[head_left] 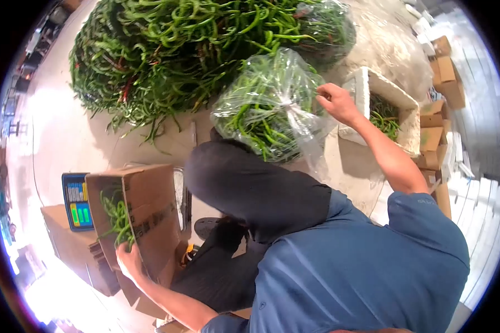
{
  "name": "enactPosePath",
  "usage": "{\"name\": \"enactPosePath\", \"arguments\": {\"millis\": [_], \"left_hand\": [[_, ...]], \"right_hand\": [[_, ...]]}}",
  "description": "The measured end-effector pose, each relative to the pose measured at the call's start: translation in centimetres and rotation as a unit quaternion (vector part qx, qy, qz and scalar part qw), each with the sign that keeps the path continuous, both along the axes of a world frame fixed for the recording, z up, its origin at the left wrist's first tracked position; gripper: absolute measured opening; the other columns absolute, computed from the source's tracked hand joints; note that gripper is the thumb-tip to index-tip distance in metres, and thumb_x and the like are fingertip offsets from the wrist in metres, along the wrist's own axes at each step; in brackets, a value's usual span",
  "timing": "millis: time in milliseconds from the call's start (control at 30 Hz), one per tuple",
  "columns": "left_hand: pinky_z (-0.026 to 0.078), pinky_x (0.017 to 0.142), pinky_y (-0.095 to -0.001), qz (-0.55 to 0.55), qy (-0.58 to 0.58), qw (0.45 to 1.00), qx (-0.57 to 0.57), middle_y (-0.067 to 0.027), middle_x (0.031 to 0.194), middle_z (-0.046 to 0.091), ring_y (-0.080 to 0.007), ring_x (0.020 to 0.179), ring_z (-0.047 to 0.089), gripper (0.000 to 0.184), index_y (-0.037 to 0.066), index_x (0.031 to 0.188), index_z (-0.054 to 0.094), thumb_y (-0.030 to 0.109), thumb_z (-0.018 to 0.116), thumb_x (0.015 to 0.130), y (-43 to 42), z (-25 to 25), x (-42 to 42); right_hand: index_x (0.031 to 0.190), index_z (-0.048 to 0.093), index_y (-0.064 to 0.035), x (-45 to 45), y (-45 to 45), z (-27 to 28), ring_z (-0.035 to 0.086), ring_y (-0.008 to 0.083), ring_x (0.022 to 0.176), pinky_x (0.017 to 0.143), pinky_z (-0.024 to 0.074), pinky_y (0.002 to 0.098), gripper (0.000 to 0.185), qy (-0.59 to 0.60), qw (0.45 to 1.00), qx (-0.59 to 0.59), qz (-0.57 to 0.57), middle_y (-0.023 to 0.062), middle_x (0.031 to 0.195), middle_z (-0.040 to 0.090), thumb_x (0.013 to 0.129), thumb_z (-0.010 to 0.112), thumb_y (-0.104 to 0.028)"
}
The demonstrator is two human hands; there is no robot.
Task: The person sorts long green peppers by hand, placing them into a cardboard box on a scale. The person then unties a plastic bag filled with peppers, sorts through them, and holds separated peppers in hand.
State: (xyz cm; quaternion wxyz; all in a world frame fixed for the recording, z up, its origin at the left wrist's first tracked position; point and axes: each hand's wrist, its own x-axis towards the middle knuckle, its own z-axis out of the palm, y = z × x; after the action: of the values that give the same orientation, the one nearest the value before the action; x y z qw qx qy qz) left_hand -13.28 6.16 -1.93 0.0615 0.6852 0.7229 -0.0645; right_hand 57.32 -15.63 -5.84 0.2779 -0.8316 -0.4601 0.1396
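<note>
My left hand [130, 261] is at the mouth of a cardboard box [153, 200], its fingers closed around the ends of some green chili peppers [115, 213]. More of these long thin peppers lie inside the box. My right hand [337, 103] is raised beside a knotted clear plastic bag [272, 105] full of green chilies. Its fingers are curled in at the bag's right edge, and what they hold, if anything, is too small to make out. A scale display [79, 201] with lit green digits stands just behind the box.
A large heap of green chilies [166, 50] lies on the floor ahead, with another filled bag [328, 33] at its right. A white foam box [411, 125] holding some chilies stands right of my right hand. Cardboard boxes [447, 72] line the right side.
</note>
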Motion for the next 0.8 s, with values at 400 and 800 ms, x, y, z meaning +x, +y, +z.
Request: {"name": "enactPosePath", "arguments": {"millis": [400,800], "left_hand": [[0.038,0.102,-0.0364,0.095,-0.243,0.964,0.046,-0.0132,0.1,0.069,-0.026,0.118,0.055,0.034,-0.004,0.097,0.072,0.029,0.065,0.094,-0.2,1.3,-1.1],[0.049,0.091,-0.0288,-0.165,-0.494,0.853,0.04,-0.0108,0.11,0.07,-0.0171,0.102,0.064,0.023,-0.001,0.114,0.067,0.005,0.059,0.094,-2.8,9.9,29.8]], "right_hand": [[0.105,0.065,-0.0057,-5.2,6.8,-1.9,0.066,0.0348,0.09,0.081,0.0513,0.047,0.032,-0.092,0.971,-0.189,0.111,0.0161,0.097,0.067,0.081,0.069,-0.027],[0.107,0.062,-0.0024,-0.8,6.4,-1.9,0.059,0.0071,0.071,0.059,0.0443,0.0212,0.02,0.624,0.781,0.022,0.013,0.0014,0.089,0.065,0.09,0.066,-0.012]]}}
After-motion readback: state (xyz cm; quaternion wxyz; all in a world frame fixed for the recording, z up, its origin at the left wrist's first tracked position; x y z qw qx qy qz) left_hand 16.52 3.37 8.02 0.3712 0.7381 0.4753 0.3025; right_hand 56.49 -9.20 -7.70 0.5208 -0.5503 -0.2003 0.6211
